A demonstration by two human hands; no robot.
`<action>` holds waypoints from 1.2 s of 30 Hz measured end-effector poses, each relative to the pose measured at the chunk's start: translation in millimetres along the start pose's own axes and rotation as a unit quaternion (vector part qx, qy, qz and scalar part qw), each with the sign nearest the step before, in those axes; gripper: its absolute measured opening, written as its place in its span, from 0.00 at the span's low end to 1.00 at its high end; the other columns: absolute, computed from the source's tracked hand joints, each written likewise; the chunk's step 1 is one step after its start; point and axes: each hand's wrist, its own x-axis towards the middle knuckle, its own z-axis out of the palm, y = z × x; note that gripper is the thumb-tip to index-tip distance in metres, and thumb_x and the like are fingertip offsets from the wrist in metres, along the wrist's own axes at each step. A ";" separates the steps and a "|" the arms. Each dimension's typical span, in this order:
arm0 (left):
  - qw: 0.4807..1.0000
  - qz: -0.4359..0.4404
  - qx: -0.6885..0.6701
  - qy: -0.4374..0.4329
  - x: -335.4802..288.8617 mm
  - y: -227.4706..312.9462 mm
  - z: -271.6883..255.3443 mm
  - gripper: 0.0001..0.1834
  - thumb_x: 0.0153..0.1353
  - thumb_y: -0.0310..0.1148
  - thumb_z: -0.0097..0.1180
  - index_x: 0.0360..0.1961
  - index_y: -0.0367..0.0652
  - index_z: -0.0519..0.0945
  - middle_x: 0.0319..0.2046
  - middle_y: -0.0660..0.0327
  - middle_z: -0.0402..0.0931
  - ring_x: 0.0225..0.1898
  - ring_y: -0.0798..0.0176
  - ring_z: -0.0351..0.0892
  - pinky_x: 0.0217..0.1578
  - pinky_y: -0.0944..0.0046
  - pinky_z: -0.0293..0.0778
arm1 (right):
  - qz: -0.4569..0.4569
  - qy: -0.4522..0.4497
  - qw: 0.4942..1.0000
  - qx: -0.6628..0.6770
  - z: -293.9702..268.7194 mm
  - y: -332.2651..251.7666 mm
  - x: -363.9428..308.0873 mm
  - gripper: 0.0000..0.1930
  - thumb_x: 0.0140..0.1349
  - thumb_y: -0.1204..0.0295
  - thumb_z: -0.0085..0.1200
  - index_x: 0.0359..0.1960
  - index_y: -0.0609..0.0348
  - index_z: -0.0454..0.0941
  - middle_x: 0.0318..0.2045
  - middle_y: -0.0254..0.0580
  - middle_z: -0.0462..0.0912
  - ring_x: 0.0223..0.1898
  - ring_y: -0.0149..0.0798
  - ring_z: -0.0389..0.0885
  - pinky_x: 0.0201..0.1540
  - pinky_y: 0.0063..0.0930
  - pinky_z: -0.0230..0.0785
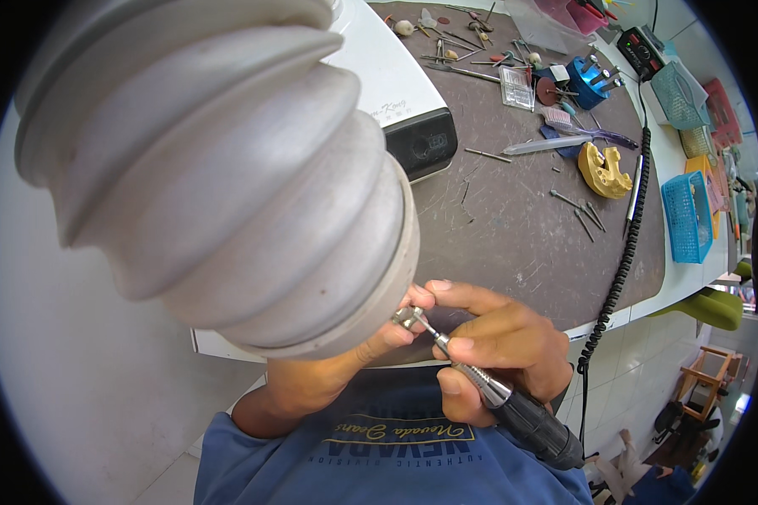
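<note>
Pinching a small metal piece (408, 317) between fingertips, the left hand (392, 332) holds it just under the rim of a big grey ribbed extraction hose (219, 168) that fills the upper left of the view. The piece sits at the centre of the picture, low, right at the near edge of the worktop (514, 236). It looks tiny, rigid and shiny, so likely light, hard and slippery; a fingertip pinch on its sides, leaving the worked face bare, seems the sound hold, and it could easily flick away if the grip loosens.

The right hand (501, 345) is wrapped around a rotary handpiece (514, 408), pen-fashion near its metal nose, with the bur tip touching the piece. The handpiece looks stiff and fairly heavy at its black rear; a coiled black cord (619, 269) runs from it toward one o'clock.

Farther out on the brown worktop, at one o'clock, lie a yellow dental cast (605, 171), loose burs (583, 212), a clear-handled tool (556, 145), and a blue bur holder (588, 82). A white machine with a black front (413, 109) stands at twelve o'clock. Blue mesh baskets (686, 215) sit at two o'clock.
</note>
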 end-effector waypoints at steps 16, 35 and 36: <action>0.997 -0.017 0.002 0.069 -2.7 5.4 8.0 0.12 0.60 0.24 0.65 0.40 0.39 0.74 0.45 0.46 0.78 0.41 0.60 0.84 0.43 0.62 0.84 | -0.062 -0.004 0.995 -0.076 1.1 3.1 -4.0 0.18 0.59 0.78 0.62 0.48 0.60 0.68 0.34 0.48 0.79 0.46 0.55 0.85 0.52 0.46 0.80; 0.999 -0.009 0.000 0.031 -6.6 -4.0 5.3 0.09 0.63 0.28 0.64 0.34 0.38 0.75 0.40 0.49 0.80 0.39 0.59 0.87 0.44 0.61 0.85 | -0.084 0.041 0.989 -0.119 11.1 -1.1 -2.3 0.15 0.54 0.78 0.70 0.40 0.63 0.77 0.31 0.47 0.84 0.45 0.56 0.87 0.47 0.45 0.85; 0.999 -0.010 0.001 0.031 -6.7 -3.9 5.4 0.09 0.63 0.28 0.64 0.34 0.38 0.75 0.40 0.49 0.80 0.38 0.58 0.87 0.44 0.61 0.85 | -0.083 0.043 0.989 -0.118 11.7 -1.4 -2.1 0.15 0.54 0.78 0.70 0.39 0.63 0.77 0.31 0.47 0.84 0.45 0.55 0.87 0.47 0.44 0.85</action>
